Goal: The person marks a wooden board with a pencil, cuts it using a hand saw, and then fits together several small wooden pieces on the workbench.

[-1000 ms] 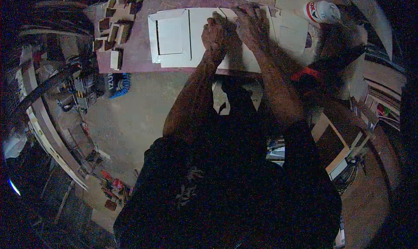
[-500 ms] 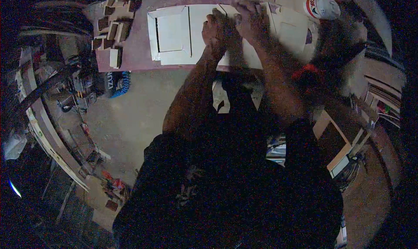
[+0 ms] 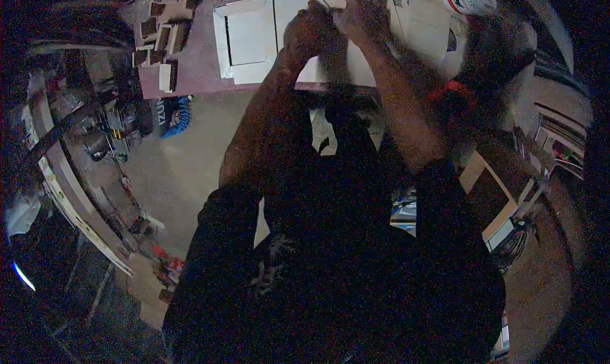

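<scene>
Long white panels (image 3: pixel 295 78) lie across the bench. At their left end is a white rectangular frame (image 3: pixel 274 33) around a flat white inset (image 3: pixel 249 43). My left hand (image 3: pixel 310 32) is over the middle panel, its fingers curled together near a thin dark seam. Whatever those fingers grip, if anything, is too dark to make out. Just right of it, my right hand (image 3: pixel 365 19) rests on the white surface with fingers reaching forward and apart, its thumb close to my left fingertips. Shadow hides much of both hands' undersides.
Several small wooden blocks (image 3: pixel 166 30) stand at the bench's left end. A white tub with red lettering (image 3: pixel 469 0) is at the right. A blue coiled hose (image 3: pixel 178 119) hangs below the bench edge. Wooden frames (image 3: pixel 486 192) lean on the right.
My left hand has shifted left and its fingers have curled in more. My right hand stays nearly in place, slightly higher in view. The whole bench sits a little higher in the picture.
</scene>
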Demonstrator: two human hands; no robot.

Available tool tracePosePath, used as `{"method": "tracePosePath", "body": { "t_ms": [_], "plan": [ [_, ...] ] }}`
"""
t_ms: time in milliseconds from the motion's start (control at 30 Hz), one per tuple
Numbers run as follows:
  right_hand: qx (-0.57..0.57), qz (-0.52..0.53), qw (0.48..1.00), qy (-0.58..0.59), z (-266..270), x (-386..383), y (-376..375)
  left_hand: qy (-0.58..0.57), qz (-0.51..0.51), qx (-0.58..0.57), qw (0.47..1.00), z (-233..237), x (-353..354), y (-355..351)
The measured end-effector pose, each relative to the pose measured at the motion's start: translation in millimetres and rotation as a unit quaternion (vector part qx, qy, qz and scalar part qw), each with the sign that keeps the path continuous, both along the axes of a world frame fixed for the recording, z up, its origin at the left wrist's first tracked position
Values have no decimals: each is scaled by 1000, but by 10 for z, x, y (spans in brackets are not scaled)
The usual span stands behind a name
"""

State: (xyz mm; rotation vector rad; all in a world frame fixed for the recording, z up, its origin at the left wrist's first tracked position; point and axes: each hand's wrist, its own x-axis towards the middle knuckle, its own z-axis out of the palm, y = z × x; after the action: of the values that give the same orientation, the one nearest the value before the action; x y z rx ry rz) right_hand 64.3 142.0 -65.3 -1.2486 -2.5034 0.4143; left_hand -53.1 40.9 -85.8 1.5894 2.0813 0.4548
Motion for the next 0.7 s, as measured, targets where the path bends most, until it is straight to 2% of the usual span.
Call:
{"method": "tracePosePath", "body": {
  "t_ms": [33, 100, 200, 267, 300, 333, 367, 400, 433, 467, 533, 600, 667, 700],
  "plan": [
    [16, 7, 1000, -5, -40, 16, 9, 87, -23, 50, 995, 41, -11, -52],
    [49, 20, 998, -15, -129, 37, 17, 259, -68, 151, 951, 127, -24, -115],
    [118, 21, 993, 13, -277, 40, -1, 227, -28, 63, 971, 212, 26, -101],
    [95, 34, 994, -51, -176, 43, 10, 211, -56, 74, 973, -117, -67, -122],
    [83, 39, 992, -83, -128, 64, 32, 219, -64, 51, 972, -103, -67, -108],
    [37, 32, 999, 12, -312, 121, 68, 228, -73, 29, 971, -79, -67, -92],
    [-8, 26, 994, 108, -678, 190, 117, 252, -74, -20, 965, 189, -10, -107],
    [-17, -9, 988, 152, -686, 298, 162, 276, -74, -70, 956, 347, 24, -97],
    [-26, -42, 979, 199, -683, 404, 205, 314, -68, -57, 945, 331, 40, -89],
    [-32, -74, 965, 248, -683, 513, 247, 304, -70, -50, 949, 312, 21, -73],
    [2, -73, 980, 185, -205, 1095, 393, 281, -79, -39, 956, 341, 5, -96],
    [78, -51, 993, 67, 213, 1455, 281, 284, -90, -17, 954, 314, -31, -122],
    [76, -59, 995, 2, 342, 1716, 148, 245, -92, -31, 965, 345, -25, -109],
    [10, -79, 995, 55, 385, 1745, -2, 205, -88, -56, 973, 443, -31, -55]
  ]
}}
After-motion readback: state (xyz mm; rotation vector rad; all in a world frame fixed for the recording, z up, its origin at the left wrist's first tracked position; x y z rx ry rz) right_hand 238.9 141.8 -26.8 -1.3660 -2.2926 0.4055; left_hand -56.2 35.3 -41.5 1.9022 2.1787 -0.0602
